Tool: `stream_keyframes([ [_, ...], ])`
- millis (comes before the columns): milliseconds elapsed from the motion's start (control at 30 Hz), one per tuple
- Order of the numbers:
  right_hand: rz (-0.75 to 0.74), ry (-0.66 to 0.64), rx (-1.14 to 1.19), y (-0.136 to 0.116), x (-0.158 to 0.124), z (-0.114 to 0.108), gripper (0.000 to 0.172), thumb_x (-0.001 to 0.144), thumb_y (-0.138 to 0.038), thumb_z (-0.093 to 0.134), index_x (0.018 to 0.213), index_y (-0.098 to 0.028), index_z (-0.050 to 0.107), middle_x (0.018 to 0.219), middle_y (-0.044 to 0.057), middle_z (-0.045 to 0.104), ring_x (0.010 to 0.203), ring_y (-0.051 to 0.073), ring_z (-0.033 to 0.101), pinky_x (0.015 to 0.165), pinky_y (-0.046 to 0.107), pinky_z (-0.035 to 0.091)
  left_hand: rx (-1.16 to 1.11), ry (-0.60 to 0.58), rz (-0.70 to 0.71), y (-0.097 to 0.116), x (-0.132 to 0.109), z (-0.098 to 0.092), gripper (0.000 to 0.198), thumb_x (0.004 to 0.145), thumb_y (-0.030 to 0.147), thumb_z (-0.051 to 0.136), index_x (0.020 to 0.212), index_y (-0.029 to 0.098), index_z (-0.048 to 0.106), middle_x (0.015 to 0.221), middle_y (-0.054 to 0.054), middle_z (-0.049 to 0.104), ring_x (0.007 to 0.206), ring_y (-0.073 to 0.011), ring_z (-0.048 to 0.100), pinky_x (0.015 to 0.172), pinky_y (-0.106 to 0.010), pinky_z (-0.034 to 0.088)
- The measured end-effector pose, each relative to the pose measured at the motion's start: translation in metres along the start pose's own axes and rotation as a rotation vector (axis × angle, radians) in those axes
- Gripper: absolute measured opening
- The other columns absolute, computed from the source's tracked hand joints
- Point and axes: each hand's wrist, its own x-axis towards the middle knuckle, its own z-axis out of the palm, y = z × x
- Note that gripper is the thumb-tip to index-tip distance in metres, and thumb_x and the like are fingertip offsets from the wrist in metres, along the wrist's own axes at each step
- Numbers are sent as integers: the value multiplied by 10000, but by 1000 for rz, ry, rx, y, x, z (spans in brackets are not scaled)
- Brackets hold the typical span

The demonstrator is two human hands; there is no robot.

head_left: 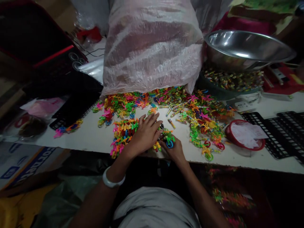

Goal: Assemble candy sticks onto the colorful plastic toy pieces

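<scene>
Rests the left hand (146, 133), fingers spread and gripping nothing visible, at the right end of the toy rows (122, 136), probably to steady them against slipping. Holds 1 green-and-blue toy (169, 143) in the right hand (177, 152), just beside the left; seems closed in a light pinch, likely for fine control, but cannot tell exactly how under the partly hidden fingertips. Has both hands over the near middle of the surface (228, 155), close to the body for easy sight. Has loose toys (201, 117) heaped farther off and to the right, apparently for short reaches, with the bulky bag (152, 53) behind, perhaps as a backstop. Has the red basket (228, 133) and black racks (270, 136) at the right, presumably to leave working room.
</scene>
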Motion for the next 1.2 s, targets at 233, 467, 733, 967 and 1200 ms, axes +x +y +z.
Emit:
stream_keyframes([
  [233, -197, -81, -384, 0, 4, 6, 158, 805, -133, 495, 877, -179, 628, 930, 69, 646, 826, 175, 606, 701, 242, 449, 28, 2, 27, -1, -1, 0, 420, 943, 415, 336, 1261, 204, 512, 1469, -115, 364, 1358, -276, 304, 1104, -508, 194],
  [467, -173, -266, -587, -3, 13, 10, 263, 854, -95, 437, 1031, -158, 620, 1000, 110, 671, 809, 191, 636, 666, 244, 447, 54, 51, 49, 5, 0, 3, 353, 871, 480, 475, 1026, 229, 668, 1454, -135, 373, 1321, -351, 337, 1060, -595, 216],
  [733, -189, 364, -387, 7, 8, -70, 175, 865, -232, 486, 965, -202, 626, 902, 67, 640, 821, 188, 594, 743, 303, 468, 108, 76, 60, 8, 4, 2, 331, 886, 428, 461, 835, 192, 686, 1406, -158, 425, 1281, -352, 385, 1033, -601, 250],
  [967, 212, 460, -921, 25, 9, -159, 193, 812, -265, 542, 917, -155, 660, 970, 130, 598, 810, 232, 563, 680, 334, 417, 65, 75, 68, 4, 4, 3, 335, 892, 446, 448, 863, 216, 689, 1410, -139, 423, 1273, -333, 398, 1031, -584, 257],
  [1200, 73, 464, -279, 21, 39, -118, 355, 758, -494, 593, 883, -166, 646, 783, 56, 643, 657, 171, 549, 620, 301, 425, 72, 74, 33, 0, 0, 6, 480, 887, 451, 454, 1297, 202, 483, 1418, -168, 409, 1303, -307, 368, 1065, -553, 237],
])
